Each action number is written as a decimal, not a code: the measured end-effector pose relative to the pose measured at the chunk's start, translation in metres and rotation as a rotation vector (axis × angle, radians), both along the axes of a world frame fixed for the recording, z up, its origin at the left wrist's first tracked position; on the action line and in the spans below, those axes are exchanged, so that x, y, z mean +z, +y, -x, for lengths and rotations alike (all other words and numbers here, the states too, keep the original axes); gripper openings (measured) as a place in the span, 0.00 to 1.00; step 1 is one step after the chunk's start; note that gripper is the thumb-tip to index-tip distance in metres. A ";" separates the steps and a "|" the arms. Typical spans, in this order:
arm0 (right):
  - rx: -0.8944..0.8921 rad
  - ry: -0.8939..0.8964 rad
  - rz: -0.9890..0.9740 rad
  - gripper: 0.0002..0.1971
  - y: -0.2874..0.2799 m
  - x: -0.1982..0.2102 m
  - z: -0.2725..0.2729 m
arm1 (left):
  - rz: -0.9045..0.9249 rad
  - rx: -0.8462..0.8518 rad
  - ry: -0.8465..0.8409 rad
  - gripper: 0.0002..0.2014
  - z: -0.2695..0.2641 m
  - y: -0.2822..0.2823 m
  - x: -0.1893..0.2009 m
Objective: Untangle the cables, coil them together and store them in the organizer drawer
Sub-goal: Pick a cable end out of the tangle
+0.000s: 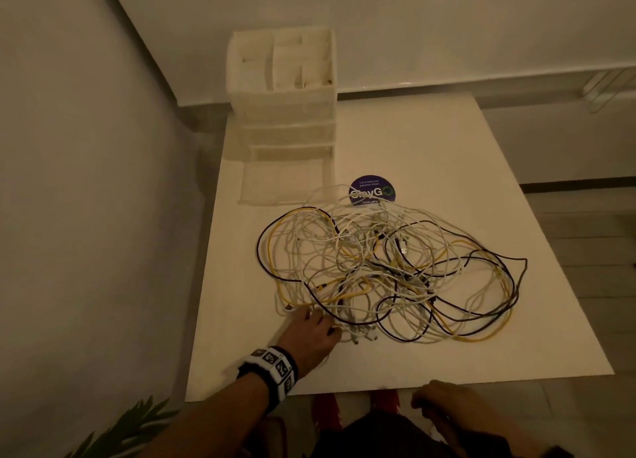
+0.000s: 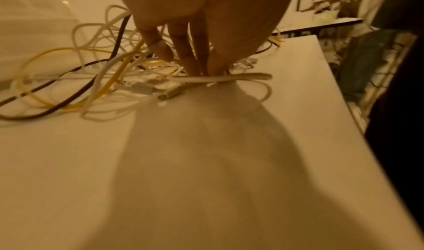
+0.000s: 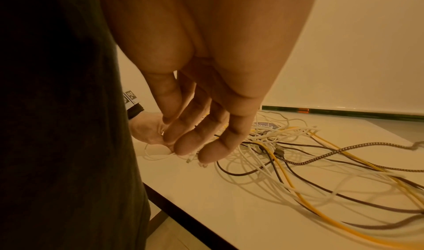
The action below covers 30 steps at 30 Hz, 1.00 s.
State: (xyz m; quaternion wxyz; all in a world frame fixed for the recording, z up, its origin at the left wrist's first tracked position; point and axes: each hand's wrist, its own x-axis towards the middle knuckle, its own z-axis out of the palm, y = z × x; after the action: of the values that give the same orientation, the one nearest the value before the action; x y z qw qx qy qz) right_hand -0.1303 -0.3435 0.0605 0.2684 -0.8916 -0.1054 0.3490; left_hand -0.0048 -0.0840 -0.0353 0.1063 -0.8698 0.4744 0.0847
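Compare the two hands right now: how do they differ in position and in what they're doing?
The left hand is out over the table at the near edge of the cable tangle; the right hand hangs off the table's near edge, by the person's body. In the left wrist view, the left hand's fingers reach down onto a white cable; the right hand's hang relaxed, holding nothing. Both are bare.

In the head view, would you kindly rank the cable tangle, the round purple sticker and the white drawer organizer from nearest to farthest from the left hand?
1. Cable tangle: the left hand touches its near-left edge.
2. Round purple sticker: on the table beyond the tangle, partly under white loops.
3. White drawer organizer: at the table's far-left corner, bottom drawer pulled open toward the tangle.
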 end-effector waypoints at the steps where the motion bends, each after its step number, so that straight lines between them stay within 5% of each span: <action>1: 0.000 0.023 0.008 0.14 -0.002 -0.001 0.002 | -0.008 -0.017 0.000 0.13 -0.002 -0.002 0.002; 5: 0.000 0.000 -0.026 0.11 -0.013 -0.010 0.005 | 0.017 -0.088 0.002 0.13 -0.014 -0.008 0.002; 9: -0.011 -0.065 -0.119 0.10 -0.025 -0.007 0.000 | 0.206 -0.162 0.209 0.15 -0.026 -0.014 0.023; 19: -0.171 -0.526 -0.391 0.14 0.012 0.057 -0.084 | 1.249 0.511 0.637 0.07 -0.070 -0.043 0.179; 24: -0.391 -0.700 -0.465 0.24 0.045 0.088 -0.149 | 1.499 0.432 0.611 0.08 -0.088 -0.065 0.238; 30: -0.464 -0.816 -0.545 0.04 0.057 0.104 -0.186 | 1.663 0.260 0.552 0.07 -0.098 -0.064 0.296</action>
State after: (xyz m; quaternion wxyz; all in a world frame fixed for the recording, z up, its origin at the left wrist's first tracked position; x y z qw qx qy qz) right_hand 0.0562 -0.2864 0.1648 0.4971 -0.8527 -0.0883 -0.1340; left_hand 0.0933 -0.1481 0.2607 -0.6891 -0.6610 0.2887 -0.0694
